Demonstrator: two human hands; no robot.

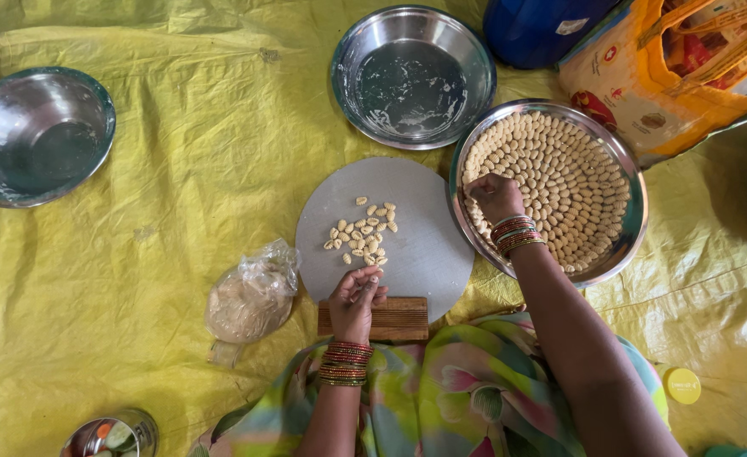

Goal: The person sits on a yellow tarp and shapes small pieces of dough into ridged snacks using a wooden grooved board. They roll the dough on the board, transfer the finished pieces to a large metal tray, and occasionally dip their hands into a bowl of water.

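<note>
Nearest to me was the person's lap, draped in a flowered cloth of green and pink, with both forearms stretching out from it, banded in bangles. The left hand rested over a small ridged wooden board at the edge of a round grey slab; its fingers were curled together, and whether they pinched a bit of dough I could not tell. A loose scatter of small shaped dough pieces lay on the slab just beyond that hand.

The right hand was closed in a loose fist inside the steel plate, knuckles down among the ordered rows of shaped pieces that filled nearly all of it. What its grip enclosed was hidden.

To my eye the risk sat there: with the plate so full, a wrist or bangle dragging across could flatten or shove the soft rows out of line. The left hand, so close to the loose scatter, might also sweep pieces off the slab onto the yellow sheet.

Beside the board lay a plastic bag of dough. Two empty steel bowls, one far left and one at the top, sat well apart.
</note>
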